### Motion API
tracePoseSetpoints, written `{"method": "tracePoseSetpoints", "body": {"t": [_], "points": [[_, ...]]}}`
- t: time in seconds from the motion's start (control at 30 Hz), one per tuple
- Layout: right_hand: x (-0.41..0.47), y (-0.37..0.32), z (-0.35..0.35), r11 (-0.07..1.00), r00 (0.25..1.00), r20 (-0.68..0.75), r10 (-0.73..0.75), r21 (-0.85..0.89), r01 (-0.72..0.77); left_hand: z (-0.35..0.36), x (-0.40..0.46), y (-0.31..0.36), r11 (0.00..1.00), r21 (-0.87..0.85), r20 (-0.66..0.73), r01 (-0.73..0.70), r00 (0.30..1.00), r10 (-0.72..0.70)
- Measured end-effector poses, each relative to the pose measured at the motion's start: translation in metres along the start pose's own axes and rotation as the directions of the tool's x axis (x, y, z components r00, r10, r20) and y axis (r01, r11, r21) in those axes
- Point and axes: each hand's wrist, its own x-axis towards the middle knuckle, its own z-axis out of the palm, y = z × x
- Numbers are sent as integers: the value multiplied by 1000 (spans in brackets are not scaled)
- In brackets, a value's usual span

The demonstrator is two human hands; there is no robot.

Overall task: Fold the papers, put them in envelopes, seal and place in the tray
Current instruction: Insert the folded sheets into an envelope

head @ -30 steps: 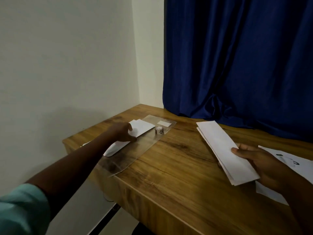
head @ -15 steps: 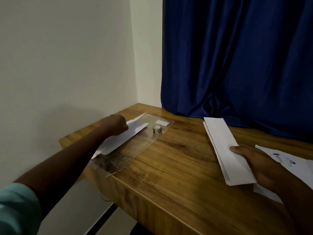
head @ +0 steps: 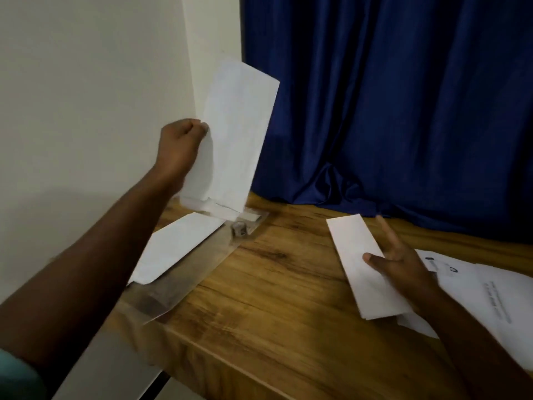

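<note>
Left hand (head: 180, 148) pinches a white envelope (head: 230, 140) by its long edge, holding it upright in the air over the clear tray (head: 184, 287) at the desk's (head: 274, 298) back-left corner, where another envelope (head: 176, 249) lies. Right hand (head: 401, 267) grips the folded paper (head: 366, 267) with thumb on top, one finger sticking out straight, near the desk's right edge above loose printed sheets (head: 490, 295). Risk: the one-edge pinch lets the envelope flop or slip, so the mouth may sag shut and the paper jam or crumple going in.
</note>
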Motion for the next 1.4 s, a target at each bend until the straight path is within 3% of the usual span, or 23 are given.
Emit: {"method": "tracePoseSetpoints", "body": {"t": [0.03,0.1,0.2,0.33,0.43,0.53,0.67,0.87,1.23,1.33,1.4], "points": [[1,0,-1,997,997,21,-71,-31,72,18,-8,-1,979,-159,38,124,992,-119],[-2,0,-4,992,993,68,-97,-79,102,61,-27,-10,831,-400,227,387,920,-320],[-5,-2,-11,1000,999,28,-22,3,21,129,-64,-23,591,-541,442,599,800,-406],[0,-10,-21,948,979,-25,201,256,-189,198,-101,-36,275,-631,614,725,684,-394],[6,-3,-34,809,956,-99,277,561,-176,231,-121,-43,70,-666,654,743,626,-425],[6,3,-42,847,955,-149,258,511,-149,245,-131,-50,-18,-658,679,753,583,-445],[6,18,-41,967,984,-163,70,255,-27,248,-137,-61,-55,-636,694,770,538,-478],[10,21,-38,996,967,-245,63,76,-46,247,-144,-66,-69,-594,707,801,480,-519],[-1,5,-34,995,927,-369,68,91,-36,246,-155,-64,145,-513,753,846,525,-397],[-1,6,-34,990,912,-410,-25,-140,-35,243,-158,-57,194,-419,786,887,461,-411],[-2,10,-33,884,882,-352,-312,-449,134,241,-159,-49,202,-358,827,912,410,-384]]}}
